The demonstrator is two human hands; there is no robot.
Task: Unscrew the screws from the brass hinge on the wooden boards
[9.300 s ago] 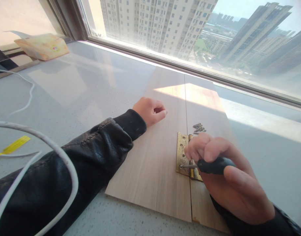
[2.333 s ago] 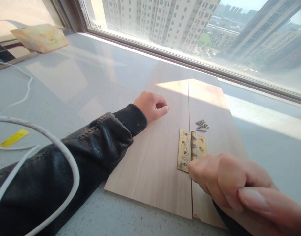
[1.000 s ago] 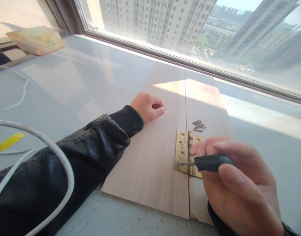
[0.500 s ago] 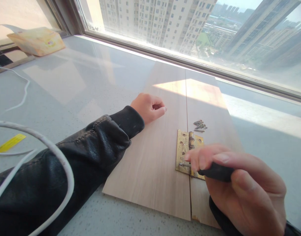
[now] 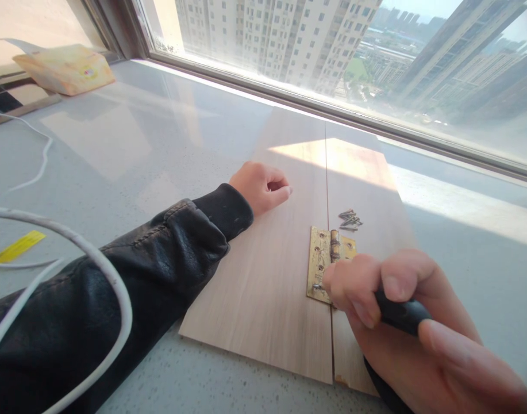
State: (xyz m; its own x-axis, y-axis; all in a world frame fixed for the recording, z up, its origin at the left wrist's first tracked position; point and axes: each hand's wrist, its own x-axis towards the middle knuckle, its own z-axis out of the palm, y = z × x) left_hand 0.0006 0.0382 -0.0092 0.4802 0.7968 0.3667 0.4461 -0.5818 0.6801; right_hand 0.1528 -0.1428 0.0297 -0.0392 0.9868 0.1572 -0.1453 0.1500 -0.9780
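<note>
My right hand (image 5: 375, 299) grips the black handle of a screwdriver (image 5: 403, 313). Its metal tip reaches the lowest hole in the left leaf of a brass hinge (image 5: 319, 247). A screw in that hole cannot be made out clearly. The hinge lies across the seam between two pale wooden boards, the left one (image 5: 254, 299) and the right one (image 5: 362, 167); my right hand covers much of its right leaf. On the left board rests my left hand (image 5: 261, 187), closed in a loose fist with thumb and forefinger together, and nothing shows in it.
Just beyond the hinge, a small heap of screws (image 5: 350, 219) lies on the right board. White cable (image 5: 112, 276) loops over my left sleeve, near a yellow tag (image 5: 19, 247). A tissue pack (image 5: 69, 69) sits at the far left of the speckled sill, below the window frame (image 5: 246, 86).
My right hand has turned on the screwdriver: thumb and fingers have shifted along the handle, which now sits lower and further right. My left hand, the boards and the hinge stay put.
</note>
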